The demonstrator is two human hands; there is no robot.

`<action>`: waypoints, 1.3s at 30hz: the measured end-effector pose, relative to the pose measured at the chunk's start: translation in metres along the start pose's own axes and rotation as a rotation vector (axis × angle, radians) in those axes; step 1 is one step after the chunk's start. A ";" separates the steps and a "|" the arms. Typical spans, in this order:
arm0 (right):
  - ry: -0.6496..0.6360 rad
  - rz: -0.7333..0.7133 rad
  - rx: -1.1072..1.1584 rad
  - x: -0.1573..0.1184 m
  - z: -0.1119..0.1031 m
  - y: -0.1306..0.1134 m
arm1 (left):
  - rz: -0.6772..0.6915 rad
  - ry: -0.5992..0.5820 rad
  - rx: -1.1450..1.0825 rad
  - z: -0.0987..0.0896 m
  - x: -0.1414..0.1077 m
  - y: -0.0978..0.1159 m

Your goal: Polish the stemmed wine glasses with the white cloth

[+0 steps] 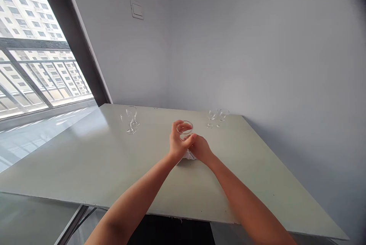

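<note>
Near the middle of the table, my left hand (177,142) is closed around the bowl of a clear wine glass (185,132), its rim facing up. My right hand (201,149) is closed just below and to the right, against the lower part of the glass. A crumpled white cloth (189,155) shows beneath my hands, apparently gripped by my right hand around the stem. The fingers of my right hand, the stem and the foot are mostly hidden.
On the pale table (137,176), clear stemmed glasses (131,123) stand at the back left. Two more, a wine glass (212,116) and its neighbour (222,116), stand at the back right. Grey walls (257,54) border the far and right sides; a window (37,46) lies left.
</note>
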State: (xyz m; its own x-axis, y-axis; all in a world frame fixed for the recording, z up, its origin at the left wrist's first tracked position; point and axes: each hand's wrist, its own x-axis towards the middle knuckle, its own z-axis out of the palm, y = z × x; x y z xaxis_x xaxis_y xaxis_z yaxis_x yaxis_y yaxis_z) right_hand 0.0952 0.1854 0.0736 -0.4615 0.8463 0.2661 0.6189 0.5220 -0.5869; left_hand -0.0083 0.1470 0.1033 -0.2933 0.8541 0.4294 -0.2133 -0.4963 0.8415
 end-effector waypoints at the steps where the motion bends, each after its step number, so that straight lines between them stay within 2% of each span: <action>1: 0.030 0.033 -0.031 0.003 0.004 0.005 | -0.007 -0.038 0.032 0.003 0.001 -0.001; 3: 0.112 0.115 -0.075 0.009 0.006 0.025 | -0.017 -0.093 0.114 0.000 0.002 -0.003; 5: 0.201 0.207 -0.096 0.015 -0.004 0.055 | -0.053 -0.098 0.217 -0.015 0.001 -0.007; 8: 0.335 0.379 -0.139 0.020 -0.034 0.111 | -0.172 -0.093 0.429 -0.053 -0.006 -0.024; 12: 0.467 0.651 -0.202 0.024 -0.070 0.181 | -0.294 -0.029 0.676 -0.099 -0.016 -0.058; 14: 0.495 0.735 -0.214 0.028 -0.078 0.205 | -0.315 0.015 0.725 -0.111 -0.016 -0.072; 17: 0.508 0.796 -0.218 0.038 -0.079 0.229 | -0.296 0.035 0.746 -0.116 -0.013 -0.081; 24: 0.484 0.860 -0.217 0.061 -0.071 0.260 | -0.325 0.019 0.756 -0.115 -0.010 -0.077; 29: 0.476 0.859 -0.219 0.070 -0.068 0.270 | -0.322 0.014 0.783 -0.114 -0.009 -0.078; 35: 0.495 0.860 -0.178 0.070 -0.067 0.261 | -0.294 0.002 0.793 -0.115 -0.009 -0.081; 39: 0.604 0.894 -0.168 0.055 -0.070 0.241 | -0.301 0.039 0.736 -0.116 -0.010 -0.082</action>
State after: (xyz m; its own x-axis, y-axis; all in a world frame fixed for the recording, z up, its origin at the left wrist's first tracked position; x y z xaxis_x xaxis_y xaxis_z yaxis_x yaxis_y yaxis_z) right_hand 0.2639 0.3655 0.0005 0.5580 0.8155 0.1534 0.6754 -0.3389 -0.6550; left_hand -0.0957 0.1616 -0.0080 -0.3567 0.9223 0.1491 0.3780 -0.0034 0.9258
